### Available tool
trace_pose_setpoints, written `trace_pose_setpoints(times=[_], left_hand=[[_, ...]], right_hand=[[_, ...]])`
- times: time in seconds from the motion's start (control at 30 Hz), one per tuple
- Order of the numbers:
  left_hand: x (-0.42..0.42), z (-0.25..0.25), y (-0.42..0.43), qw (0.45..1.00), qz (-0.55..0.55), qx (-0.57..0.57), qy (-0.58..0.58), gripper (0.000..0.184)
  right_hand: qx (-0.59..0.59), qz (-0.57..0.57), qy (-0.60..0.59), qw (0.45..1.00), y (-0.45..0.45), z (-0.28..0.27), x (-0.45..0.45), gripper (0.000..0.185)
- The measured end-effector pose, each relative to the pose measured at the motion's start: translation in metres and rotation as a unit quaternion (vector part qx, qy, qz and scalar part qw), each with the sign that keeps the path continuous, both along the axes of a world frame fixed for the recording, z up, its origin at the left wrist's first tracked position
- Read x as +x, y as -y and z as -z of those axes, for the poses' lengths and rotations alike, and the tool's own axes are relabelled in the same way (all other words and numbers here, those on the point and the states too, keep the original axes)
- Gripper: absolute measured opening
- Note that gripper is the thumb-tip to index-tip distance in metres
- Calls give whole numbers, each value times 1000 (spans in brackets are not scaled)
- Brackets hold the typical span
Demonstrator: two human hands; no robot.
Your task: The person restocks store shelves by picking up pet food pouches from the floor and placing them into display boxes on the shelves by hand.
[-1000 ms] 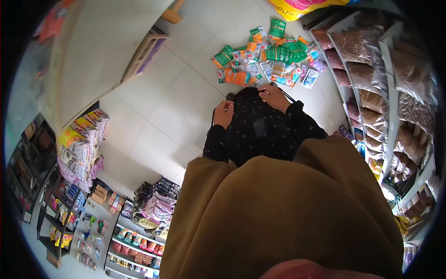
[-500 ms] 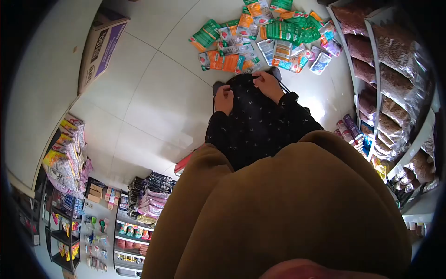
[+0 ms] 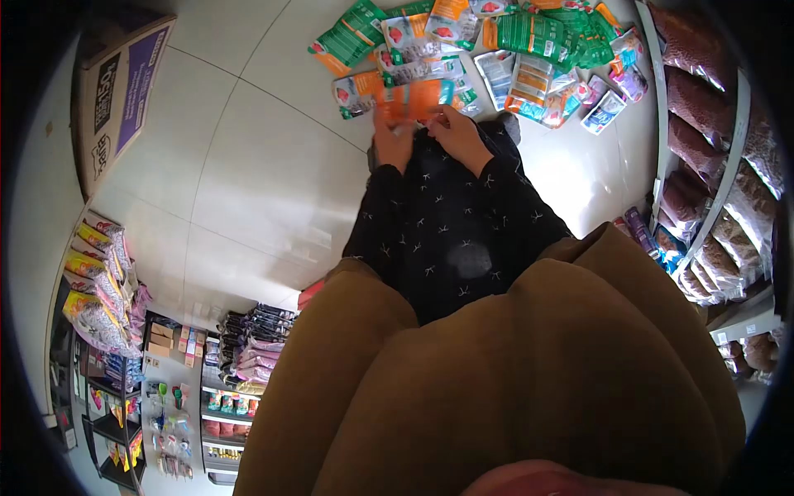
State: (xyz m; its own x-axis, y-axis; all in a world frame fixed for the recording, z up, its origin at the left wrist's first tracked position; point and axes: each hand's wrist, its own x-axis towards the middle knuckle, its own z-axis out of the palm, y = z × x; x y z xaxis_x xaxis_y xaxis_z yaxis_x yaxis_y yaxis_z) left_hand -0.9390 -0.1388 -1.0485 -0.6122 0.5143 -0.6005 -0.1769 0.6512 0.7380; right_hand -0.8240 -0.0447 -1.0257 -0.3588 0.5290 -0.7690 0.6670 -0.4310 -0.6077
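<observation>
An orange pouch (image 3: 420,97) with a teal end is at the near edge of a spread of pouches, right by both hands. My left hand (image 3: 394,147) reaches to its near left side; the fingers are smeared by motion, so their grip cannot be told. Beside the pouch's near right edge, my right hand (image 3: 461,142) has thumb and fingers drawn together, and whatever is between them is hidden. Green and orange pouches (image 3: 529,37) lie heaped beyond, with a grey-white pouch (image 3: 495,76) and a small blue-white packet (image 3: 604,112) to the right.
Patterned black clothing (image 3: 438,223) covers my lap. Shelves on the right hold clear bags of brown pellets (image 3: 691,128). A cardboard box (image 3: 124,99) stands at the left, above a row of yellow-topped bags (image 3: 91,289). Stacked bags (image 3: 260,339) and display racks stand lower left.
Both hands have moved forward over the near edge of the pouches, the left more than the right. The left fingers now blur across the orange pouch. My view has shifted too.
</observation>
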Motion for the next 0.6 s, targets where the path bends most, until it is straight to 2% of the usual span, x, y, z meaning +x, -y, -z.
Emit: trace_pose_setpoints(times=[0.1, 0.13, 0.17, 0.23, 0.3, 0.37, 0.47, 0.57, 0.6], left_hand=[[7, -10, -9, 972, 104, -101, 185, 49], [5, -9, -14, 972, 103, -100, 185, 49], [1, -2, -16, 987, 113, -102, 58, 50], [-13, 0, -26, 966, 127, -103, -198, 52], [-39, -4, -43, 988, 28, -28, -149, 63], [-67, -1, -53, 948, 81, -105, -289, 73], [-103, 3, -69, 936, 123, -90, -317, 80], [-120, 9, -81, 853, 304, -192, -379, 83], [-123, 11, -83, 854, 304, -193, -375, 83]], right_hand=[[54, -2, 16, 998, -3, -5, 4, 25], [72, -4, 25, 997, -7, -10, 5, 25], [91, -5, 34, 995, -11, -12, 7, 25], [78, -8, 33, 996, -21, -12, 10, 26], [48, -11, 30, 998, -28, -8, 13, 28], [47, 0, 23, 999, -31, -7, 12, 27], [41, 22, 6, 999, -35, -5, 7, 26], [0, -19, -13, 1000, -38, -2, 5, 27], [-2, -19, -10, 1000, -36, 2, 4, 27]])
